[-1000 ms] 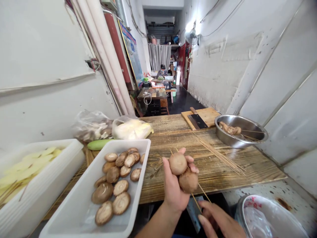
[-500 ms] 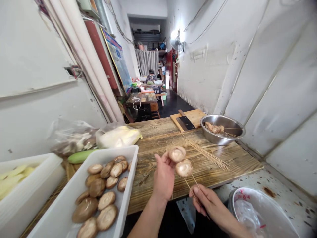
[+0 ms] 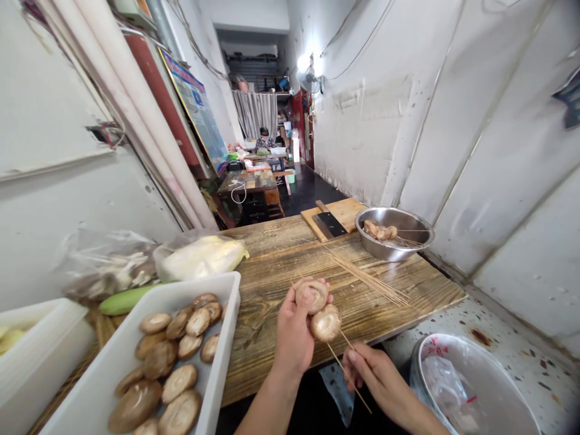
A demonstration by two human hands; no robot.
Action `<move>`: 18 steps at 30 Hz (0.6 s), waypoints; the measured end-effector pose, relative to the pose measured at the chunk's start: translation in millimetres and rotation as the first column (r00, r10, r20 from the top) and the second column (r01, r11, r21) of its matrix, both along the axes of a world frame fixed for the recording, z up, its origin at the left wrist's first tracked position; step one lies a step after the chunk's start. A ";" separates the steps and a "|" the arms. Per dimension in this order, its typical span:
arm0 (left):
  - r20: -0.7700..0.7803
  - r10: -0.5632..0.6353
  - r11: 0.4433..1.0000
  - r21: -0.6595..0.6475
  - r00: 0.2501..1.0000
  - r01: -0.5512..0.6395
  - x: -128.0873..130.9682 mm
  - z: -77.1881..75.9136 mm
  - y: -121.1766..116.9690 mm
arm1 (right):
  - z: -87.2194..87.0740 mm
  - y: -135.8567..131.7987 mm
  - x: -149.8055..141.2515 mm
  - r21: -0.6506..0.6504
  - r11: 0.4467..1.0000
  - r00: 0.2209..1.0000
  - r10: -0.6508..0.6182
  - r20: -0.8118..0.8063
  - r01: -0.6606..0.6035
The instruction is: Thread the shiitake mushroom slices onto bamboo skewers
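Pale upper mushroom, part-hidden by left hand.

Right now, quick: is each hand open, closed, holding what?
Left hand: closed, holding the upper mushroom.
Right hand: closed, holding the skewers below the lower mushroom.

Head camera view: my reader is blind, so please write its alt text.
A left hand holds two mushrooms threaded on thin sticks, which the right hand grips lower down. Beyond, a wooden table holds loose sticks and a metal bowl; a white tray of mushrooms stands left.
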State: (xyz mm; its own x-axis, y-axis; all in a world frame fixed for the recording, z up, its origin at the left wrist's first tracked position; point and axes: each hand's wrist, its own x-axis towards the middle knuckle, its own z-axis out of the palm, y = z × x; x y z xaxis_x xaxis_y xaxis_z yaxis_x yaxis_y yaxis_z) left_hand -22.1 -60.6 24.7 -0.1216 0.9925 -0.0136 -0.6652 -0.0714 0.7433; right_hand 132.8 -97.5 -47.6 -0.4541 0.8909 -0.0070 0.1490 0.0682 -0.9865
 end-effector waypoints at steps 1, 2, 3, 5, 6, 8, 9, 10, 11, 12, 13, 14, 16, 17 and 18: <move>0.006 -0.014 1.000 -0.008 1.000 0.014 -0.3 0.8 -0.6 | 2.3 -1.8 -0.3 0.046 0.999 0.999 -0.007 0.032 0.006; 0.017 -0.027 0.999 -0.020 0.999 0.028 -0.8 1.7 -1.1 | 4.6 -4.1 -0.7 0.076 0.997 0.999 -0.003 0.052 -0.001; 0.030 -0.039 0.999 -0.033 0.999 0.040 -1.7 2.8 -1.5 | 6.7 -6.7 -1.3 0.087 0.996 0.998 0.010 0.062 -0.016; 0.051 -0.026 0.997 -0.064 0.998 0.030 -4.7 4.9 -1.3 | 9.4 -12.4 -2.6 0.041 0.998 0.997 0.045 0.064 -0.048; 0.055 -0.002 0.996 -0.085 0.998 0.007 -6.8 5.7 -0.6 | 10.0 -14.9 -3.1 -0.009 0.998 0.996 0.064 0.062 -0.064; 0.045 0.066 0.988 -0.140 0.997 -0.059 -11.4 6.1 1.9 | 11.2 -17.8 -2.8 -0.133 0.988 0.996 0.079 0.040 -0.073; 0.037 0.087 0.982 -0.174 0.996 -0.079 -13.5 5.7 3.5 | 12.3 -17.7 -1.4 -0.190 0.979 0.997 0.081 0.008 -0.078; 0.035 0.085 0.976 -0.204 0.996 -0.076 -15.0 4.8 4.9 | 14.2 -16.4 1.2 -0.239 0.967 0.996 0.081 -0.040 -0.088; 0.043 0.062 0.974 -0.220 0.997 -0.051 -16.0 3.5 5.8 | 17.1 -13.6 5.4 -0.278 0.955 0.993 0.078 -0.092 -0.101; 0.058 0.034 0.976 -0.218 0.998 -0.021 -16.5 1.7 6.0 | 21.1 -9.4 11.3 -0.308 0.945 0.988 0.070 -0.139 -0.110; 0.072 0.005 0.980 -0.200 0.997 0.009 -16.7 -0.6 5.4 | 26.2 -3.6 19.0 -0.329 0.937 0.983 0.060 -0.172 -0.115; 0.075 -0.019 0.984 -0.177 0.997 0.032 -16.9 -3.5 4.2 | 32.4 4.1 28.5 -0.338 0.935 0.982 0.045 -0.184 -0.106; 0.037 -0.044 0.987 -0.156 0.998 0.049 -17.8 -11.7 0.7 | 47.4 25.7 51.7 -0.309 0.950 0.988 -0.015 -0.155 -0.034; 0.000 -0.049 0.983 -0.175 0.999 0.048 -18.5 -17.0 -0.8 | 55.9 40.0 64.1 -0.276 0.961 0.990 -0.056 -0.132 0.018; -0.040 -0.055 0.976 -0.214 0.998 0.045 -19.1 -22.9 -1.7 | 64.8 56.3 76.1 -0.234 0.969 0.989 -0.107 -0.106 0.080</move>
State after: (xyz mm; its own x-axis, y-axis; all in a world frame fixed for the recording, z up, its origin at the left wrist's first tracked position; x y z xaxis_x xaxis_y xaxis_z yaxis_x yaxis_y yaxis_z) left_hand -41.2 -62.3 1.7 -0.0774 0.9723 -0.2207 -0.6294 0.1241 0.7671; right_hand 209.0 -41.2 17.2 -0.3785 0.9104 -0.1671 0.0265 -0.1698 -0.9851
